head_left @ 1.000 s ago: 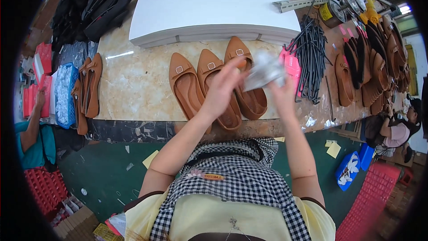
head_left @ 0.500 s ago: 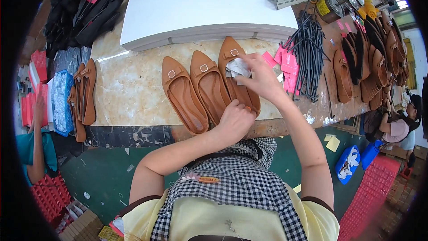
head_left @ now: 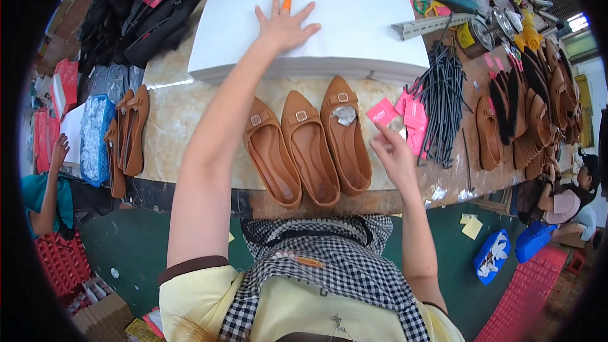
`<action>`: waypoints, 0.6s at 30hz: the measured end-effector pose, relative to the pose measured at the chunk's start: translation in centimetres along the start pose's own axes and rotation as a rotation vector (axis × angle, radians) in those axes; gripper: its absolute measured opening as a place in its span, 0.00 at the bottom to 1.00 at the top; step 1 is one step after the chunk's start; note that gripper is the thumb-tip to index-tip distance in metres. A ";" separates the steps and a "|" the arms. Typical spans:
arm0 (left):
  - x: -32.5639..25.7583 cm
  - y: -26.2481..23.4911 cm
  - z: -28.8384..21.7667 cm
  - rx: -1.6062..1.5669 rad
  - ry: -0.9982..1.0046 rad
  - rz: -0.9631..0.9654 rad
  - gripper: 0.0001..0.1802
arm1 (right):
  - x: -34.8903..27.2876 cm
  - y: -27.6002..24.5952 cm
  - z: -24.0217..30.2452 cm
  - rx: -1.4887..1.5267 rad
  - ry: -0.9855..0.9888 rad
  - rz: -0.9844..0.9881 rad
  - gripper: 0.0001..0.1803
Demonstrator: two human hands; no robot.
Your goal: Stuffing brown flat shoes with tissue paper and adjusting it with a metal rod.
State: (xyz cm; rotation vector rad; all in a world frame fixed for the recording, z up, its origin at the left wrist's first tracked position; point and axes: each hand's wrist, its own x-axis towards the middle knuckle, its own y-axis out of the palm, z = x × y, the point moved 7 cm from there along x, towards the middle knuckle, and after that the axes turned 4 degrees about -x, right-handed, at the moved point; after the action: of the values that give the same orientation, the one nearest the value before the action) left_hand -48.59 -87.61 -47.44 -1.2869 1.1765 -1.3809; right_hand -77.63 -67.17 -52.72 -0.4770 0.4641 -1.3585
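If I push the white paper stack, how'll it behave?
The white paper stack is probably heavy, being broad and thick. Its top may slide or flex beneath the left hand: its edge looks layered. Tipping seems unlikely; it lies flat.

Shoes [head_left: 310,158] before paper stack [head_left: 354,25]

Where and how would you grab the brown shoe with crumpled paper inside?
Likely by the heel of that brown shoe, coming from the near right: the heel faces the near side, its open top leaves room for a thumb inside, and its left flank lies close beside the middle shoe.
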 end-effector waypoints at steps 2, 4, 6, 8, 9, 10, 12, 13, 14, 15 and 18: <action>-0.7 -0.2 -1.2 -0.239 0.023 -0.108 0.33 | -1.4 -0.7 -0.4 0.044 0.084 -0.005 0.27; -1.3 -0.6 -1.6 -0.287 0.023 -0.170 0.29 | -1.8 -1.1 0.8 0.025 0.048 0.001 0.29; -2.5 -1.6 -2.3 -0.594 0.159 -0.260 0.21 | -2.2 -0.6 2.8 0.273 0.045 -0.034 0.32; -8.1 -6.1 -10.2 -0.748 0.432 -0.171 0.11 | -0.9 -2.5 3.3 0.514 0.066 -0.132 0.36; -13.3 -8.0 -13.6 -0.743 0.547 -0.100 0.05 | -0.5 -1.9 3.0 0.989 0.229 -0.062 0.35; -18.9 -8.5 -16.0 -1.021 0.637 0.124 0.07 | -1.1 -0.6 2.9 1.462 0.403 0.016 0.35; -24.7 -13.3 -16.6 -1.181 1.027 -0.033 0.08 | -2.5 0.5 3.0 1.635 0.425 0.191 0.35; -23.0 -13.7 -14.4 -1.219 0.849 -0.197 0.09 | -2.6 0.3 4.2 1.385 0.299 0.252 0.36; -21.5 -13.8 -11.8 -1.238 0.663 -0.358 0.10 | -2.3 0.4 6.0 1.133 0.175 0.313 0.37; -21.5 -12.9 -11.6 -1.126 0.631 -0.302 0.14 | -2.1 0.6 7.8 0.880 0.053 0.367 0.37; -24.4 -10.1 -9.2 -0.958 0.410 -0.461 0.13 | -1.8 2.6 11.9 0.105 -0.311 0.526 0.40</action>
State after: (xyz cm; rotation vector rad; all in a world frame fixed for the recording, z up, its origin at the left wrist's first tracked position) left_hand -56.05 -61.32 -41.38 -2.0913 2.0627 -1.4892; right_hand -69.03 -64.38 -44.43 -0.4323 0.2353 -0.7806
